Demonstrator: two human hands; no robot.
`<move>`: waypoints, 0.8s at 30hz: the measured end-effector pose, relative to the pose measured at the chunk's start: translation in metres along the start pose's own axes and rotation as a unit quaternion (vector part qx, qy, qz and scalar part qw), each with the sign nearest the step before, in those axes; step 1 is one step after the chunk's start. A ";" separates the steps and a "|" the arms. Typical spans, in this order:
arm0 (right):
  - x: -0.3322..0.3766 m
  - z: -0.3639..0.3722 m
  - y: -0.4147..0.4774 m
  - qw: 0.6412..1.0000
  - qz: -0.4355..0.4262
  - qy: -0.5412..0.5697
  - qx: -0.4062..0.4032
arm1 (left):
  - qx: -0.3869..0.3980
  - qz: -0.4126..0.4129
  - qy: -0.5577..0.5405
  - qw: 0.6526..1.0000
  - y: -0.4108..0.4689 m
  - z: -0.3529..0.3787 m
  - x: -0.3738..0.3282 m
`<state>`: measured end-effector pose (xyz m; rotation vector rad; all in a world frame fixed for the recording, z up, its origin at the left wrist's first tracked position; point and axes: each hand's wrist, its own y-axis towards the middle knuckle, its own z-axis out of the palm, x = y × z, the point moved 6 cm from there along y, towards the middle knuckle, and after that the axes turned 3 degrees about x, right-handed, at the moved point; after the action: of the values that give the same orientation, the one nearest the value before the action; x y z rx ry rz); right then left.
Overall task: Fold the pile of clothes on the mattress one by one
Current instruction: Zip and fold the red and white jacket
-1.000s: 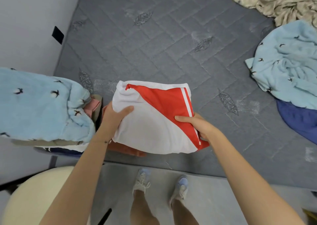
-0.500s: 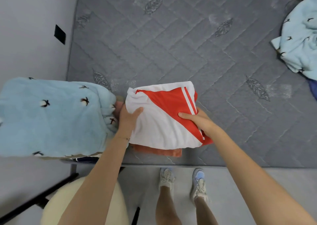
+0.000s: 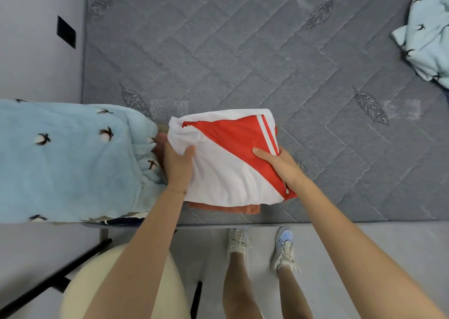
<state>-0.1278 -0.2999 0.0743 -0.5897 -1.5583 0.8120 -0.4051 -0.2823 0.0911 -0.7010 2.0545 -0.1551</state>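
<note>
our left hand [image 3: 178, 164] and right hand [image 3: 279, 165] pinch the folded red-and-white fabric garment [image 3: 228, 158] at its sides, above the grey quilted mattress [image 3: 243, 58].

red/white garment [image 3: 233, 163], grey quilted mattress [image 3: 243, 58]

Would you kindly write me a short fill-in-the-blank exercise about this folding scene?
The folded garment is white and ____.
The number of hands gripping it is ____: the left hand and the right hand.
The light blue fleece beside the left hand carries small dark ____ motifs.
Missing words: red, two, bird.
</note>
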 end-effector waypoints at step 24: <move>0.018 -0.004 -0.051 0.911 -0.073 -0.385 -0.129 | 0.051 0.151 0.300 0.941 -0.076 0.032 -0.071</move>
<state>-0.1226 -0.3172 0.1257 -0.3364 -2.4325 0.7688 -0.3186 -0.3021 0.1537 -0.2766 2.6849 -0.3261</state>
